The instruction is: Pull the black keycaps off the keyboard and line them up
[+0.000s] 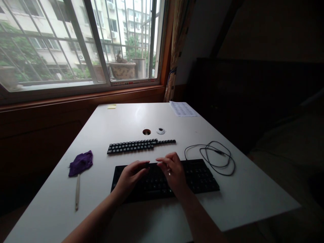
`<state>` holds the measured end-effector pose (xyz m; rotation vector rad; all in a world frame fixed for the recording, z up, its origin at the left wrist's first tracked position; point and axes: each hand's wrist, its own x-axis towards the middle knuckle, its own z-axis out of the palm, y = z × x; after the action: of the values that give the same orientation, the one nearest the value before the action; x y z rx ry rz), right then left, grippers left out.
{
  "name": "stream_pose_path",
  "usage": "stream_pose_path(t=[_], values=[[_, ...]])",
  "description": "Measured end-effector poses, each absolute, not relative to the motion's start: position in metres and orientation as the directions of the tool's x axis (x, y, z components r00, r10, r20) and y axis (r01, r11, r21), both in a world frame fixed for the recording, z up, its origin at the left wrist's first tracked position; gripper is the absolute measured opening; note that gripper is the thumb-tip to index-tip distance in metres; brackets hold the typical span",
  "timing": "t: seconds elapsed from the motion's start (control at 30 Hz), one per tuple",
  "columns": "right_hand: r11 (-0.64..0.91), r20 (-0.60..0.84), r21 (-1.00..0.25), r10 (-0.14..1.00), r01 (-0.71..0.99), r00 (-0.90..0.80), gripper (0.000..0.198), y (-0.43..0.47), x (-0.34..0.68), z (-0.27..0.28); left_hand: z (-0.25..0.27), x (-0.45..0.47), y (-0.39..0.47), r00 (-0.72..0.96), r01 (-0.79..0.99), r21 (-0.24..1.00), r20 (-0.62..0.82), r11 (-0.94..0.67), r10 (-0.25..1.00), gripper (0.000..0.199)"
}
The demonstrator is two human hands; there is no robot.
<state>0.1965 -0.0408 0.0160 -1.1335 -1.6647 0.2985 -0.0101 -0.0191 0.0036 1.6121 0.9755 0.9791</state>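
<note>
A black keyboard [199, 175] lies in front of me, its middle partly covered by my hands. My left hand [131, 173] is over its left half, thumb and forefinger pinched on a small dark piece that looks like a keycap [147, 165]. Facing it, my right hand [173, 170] is closed with bent fingers; a small shiny bit [169, 171] shows at them, too small to name. The fingertips of both hands are close but apart. Behind the keyboard, loose black keycaps [130, 146] stand in rows on the white table [136, 118].
To the left lies a purple cloth [81, 163] with a pale stick [77, 194] beside it. A coiled black cable [229, 162] rests at right. Farther back are a round table hole [146, 132], a white ring-shaped cover [160, 131], printed paper [183, 109] and a yellow note [111, 106].
</note>
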Motion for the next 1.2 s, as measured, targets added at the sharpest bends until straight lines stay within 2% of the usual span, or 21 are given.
stream_pose_path(t=[0.17, 0.4, 0.57, 0.73, 1.2], values=[[0.567, 0.592, -0.646, 0.795, 0.511, -0.133, 0.027, -0.04, 0.19, 0.012, 0.003, -0.009, -0.017, 0.404, 0.198, 0.926, 0.221, -0.32, 0.888, 0.026], [0.586, 0.584, -0.647, 0.792, 0.488, -0.178, 0.025, -0.041, 0.187, 0.008, 0.002, -0.006, -0.019, 0.445, 0.233, 0.891, 0.259, -0.39, 0.857, 0.022], [0.61, 0.607, -0.636, 0.774, 0.472, -0.183, 0.021, -0.043, 0.189, 0.015, 0.0, -0.005, -0.02, 0.394, 0.119, 0.945, 0.237, -0.305, 0.888, 0.033], [0.594, 0.595, -0.598, 0.779, 0.538, -0.199, 0.02, -0.041, 0.193, 0.016, 0.007, -0.007, -0.021, 0.326, 0.139, 0.963, 0.177, -0.233, 0.929, 0.022], [0.594, 0.546, -0.547, 0.787, 0.591, -0.286, 0.023, -0.04, 0.192, 0.005, 0.007, -0.008, -0.019, 0.357, 0.089, 0.991, 0.063, -0.101, 0.932, 0.024]])
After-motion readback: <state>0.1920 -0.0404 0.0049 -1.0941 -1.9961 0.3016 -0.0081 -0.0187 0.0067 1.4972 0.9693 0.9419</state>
